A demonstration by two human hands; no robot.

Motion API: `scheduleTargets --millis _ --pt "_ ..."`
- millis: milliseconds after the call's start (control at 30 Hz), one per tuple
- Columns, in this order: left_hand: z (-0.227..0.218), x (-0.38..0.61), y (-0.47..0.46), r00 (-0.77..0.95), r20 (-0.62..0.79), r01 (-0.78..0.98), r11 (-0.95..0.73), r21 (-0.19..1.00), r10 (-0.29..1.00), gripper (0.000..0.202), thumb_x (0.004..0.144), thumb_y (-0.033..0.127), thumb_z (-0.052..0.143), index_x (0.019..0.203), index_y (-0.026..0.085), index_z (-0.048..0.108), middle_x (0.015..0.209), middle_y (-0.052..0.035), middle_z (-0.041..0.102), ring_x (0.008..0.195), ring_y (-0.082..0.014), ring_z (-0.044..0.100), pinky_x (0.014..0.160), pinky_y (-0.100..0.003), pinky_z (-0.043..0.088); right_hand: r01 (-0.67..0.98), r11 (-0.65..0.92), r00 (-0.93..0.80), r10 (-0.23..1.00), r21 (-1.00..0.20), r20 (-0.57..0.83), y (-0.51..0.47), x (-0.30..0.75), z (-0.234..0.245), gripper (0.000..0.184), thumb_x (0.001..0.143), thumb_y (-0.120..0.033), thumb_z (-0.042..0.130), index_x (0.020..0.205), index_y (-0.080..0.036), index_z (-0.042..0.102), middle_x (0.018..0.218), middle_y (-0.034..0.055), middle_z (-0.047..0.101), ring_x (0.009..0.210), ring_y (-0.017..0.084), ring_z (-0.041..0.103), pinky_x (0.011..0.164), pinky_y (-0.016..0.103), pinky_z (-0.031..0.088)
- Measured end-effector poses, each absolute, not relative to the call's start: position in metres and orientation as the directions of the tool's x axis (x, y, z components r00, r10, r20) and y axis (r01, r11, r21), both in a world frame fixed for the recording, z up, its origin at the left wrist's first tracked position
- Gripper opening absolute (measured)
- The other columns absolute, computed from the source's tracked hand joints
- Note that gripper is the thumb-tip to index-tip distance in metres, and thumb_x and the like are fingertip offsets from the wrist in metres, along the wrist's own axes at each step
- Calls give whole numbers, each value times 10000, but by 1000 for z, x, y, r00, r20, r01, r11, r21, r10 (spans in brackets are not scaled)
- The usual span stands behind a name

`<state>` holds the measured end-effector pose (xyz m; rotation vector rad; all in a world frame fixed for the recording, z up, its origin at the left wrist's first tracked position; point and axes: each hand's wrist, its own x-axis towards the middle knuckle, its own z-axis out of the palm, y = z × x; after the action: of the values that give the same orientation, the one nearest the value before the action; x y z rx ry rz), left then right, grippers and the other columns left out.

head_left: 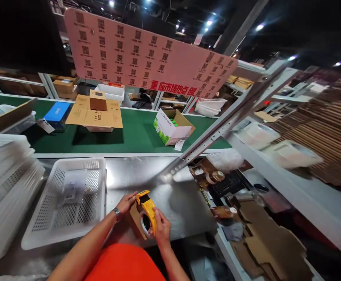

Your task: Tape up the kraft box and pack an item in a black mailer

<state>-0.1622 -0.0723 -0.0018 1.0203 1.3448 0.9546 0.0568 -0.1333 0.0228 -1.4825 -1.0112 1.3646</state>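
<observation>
Both bare forearms reach in over the worktop's near edge; left hand [125, 203], watch on the wrist, fingers spread flat; right hand [161, 228] curled in a closed grip.

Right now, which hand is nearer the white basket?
Left. The left hand rests on the small cardboard box, just right of the white basket. The right hand grips the yellow tape dispenser, farther right, past the box.

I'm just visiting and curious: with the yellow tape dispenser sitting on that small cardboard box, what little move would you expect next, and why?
Probably a pull of the yellow tape dispenser along the small brown cardboard box toward the body. The right hand grips the dispenser on the box, and the left hand steadies the box's far side on the steel table.
</observation>
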Motion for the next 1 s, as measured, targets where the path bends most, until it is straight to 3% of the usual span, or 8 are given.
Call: scheduleTargets --millis 67,133,233,333,467,600,800,1000 --pt "5 -167 -70 -108 -281 66 289 955 954 810 769 912 643 1086 192 838 1286 -202 853 1212 -361 788 1053 -475 630 0 -322 110 941 -947 -320 -135 59 19 915 818 -1010 632 1204 -198 802 550 -21 633 376 183 561 385 304 430" --pt "14 -170 -68 -186 -278 127 303 944 942 854 812 963 532 1011 185 824 1116 -200 869 1074 -347 806 954 -454 639 -1 -317 120 942 -948 -315 -138 59 15 887 813 -1000 654 1190 -210 803 542 -27 624 381 186 566 393 309 438" --pt "29 -170 -66 -46 -412 171 413 894 910 919 812 1058 418 748 202 746 684 -97 748 713 -260 726 673 -364 554 6 -274 102 957 -962 -272 -143 59 9 814 821 -971 670 1147 -238 810 552 -29 621 380 181 564 400 315 455" --pt "41 -168 -65 150 -553 82 547 833 820 906 736 1096 527 661 208 690 557 -26 632 557 -176 602 548 -299 398 17 -246 77 967 -969 -244 -145 61 6 822 801 -974 663 1142 -241 811 566 -15 633 368 178 556 395 317 447" --pt "46 -163 -65 151 -560 -28 570 821 814 788 750 997 695 680 212 688 602 -18 674 550 -149 581 548 -284 371 27 -240 4 971 -970 -240 -143 63 7 860 756 -968 684 1189 -234 802 514 -20 601 368 188 559 406 315 460" --pt "37 -163 -62 18 -540 182 529 829 841 690 870 821 712 535 224 621 513 -17 615 516 -162 562 547 -298 391 50 -249 -48 967 -967 -251 -138 62 23 834 742 -922 723 1212 -238 804 547 -17 642 372 184 545 405 320 473" --pt "10 -191 -51 -183 -494 325 527 785 850 439 930 534 684 633 212 717 657 -52 726 705 -212 681 691 -307 482 252 -247 -222 927 -936 -304 -138 87 65 640 668 -499 949 1242 -230 863 1113 104 889 944 323 836 857 443 698" --pt "-11 -194 -63 -199 -523 449 552 703 828 388 896 486 730 614 222 709 694 -63 773 909 -289 785 830 -328 551 245 -350 -179 900 -904 -397 -155 96 61 576 645 -403 953 1180 -211 861 1054 110 906 912 339 848 852 463 691"
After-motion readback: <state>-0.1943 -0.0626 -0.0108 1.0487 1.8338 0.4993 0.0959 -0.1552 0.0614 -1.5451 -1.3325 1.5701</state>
